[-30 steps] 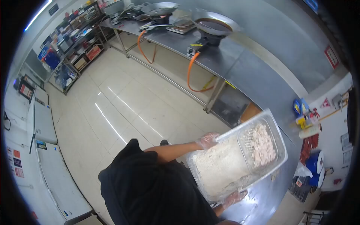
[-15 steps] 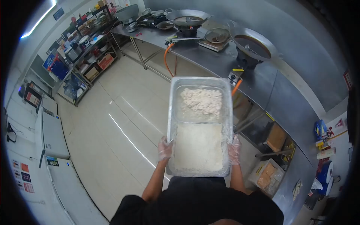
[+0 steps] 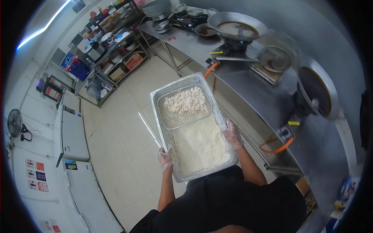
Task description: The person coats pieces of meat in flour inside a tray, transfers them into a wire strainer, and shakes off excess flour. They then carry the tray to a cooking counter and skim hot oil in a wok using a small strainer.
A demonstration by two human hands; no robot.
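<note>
A large metal tray (image 3: 232, 160) is held out in front of my body, tilted in view and resting on nothing visible. White flour-like powder (image 3: 200, 145) covers its near part. Across the far part sits a smaller perforated metal tray (image 3: 181, 118), bearing a heap of pale, powder-coated pieces (image 3: 186, 100). My left hand (image 3: 165, 159), in a clear plastic glove, grips the left side. My right hand (image 3: 233, 134), gloved the same way, grips the right side. Both sets of fingers are partly hidden by the tray wall.
A steel counter (image 3: 256, 99) runs along the right with a wok of dark liquid (image 3: 315, 87), another wok (image 3: 237, 28), a strainer (image 3: 274, 58) and an orange hose (image 3: 278, 149). Shelves (image 3: 112, 70) stand ahead left, white freezers (image 3: 75, 134) at left, a tiled floor (image 3: 120, 128) between.
The view has turned and come nearer the counter, whose woks now look larger and further right. The tray has shifted left in view and leans left, still in both hands.
</note>
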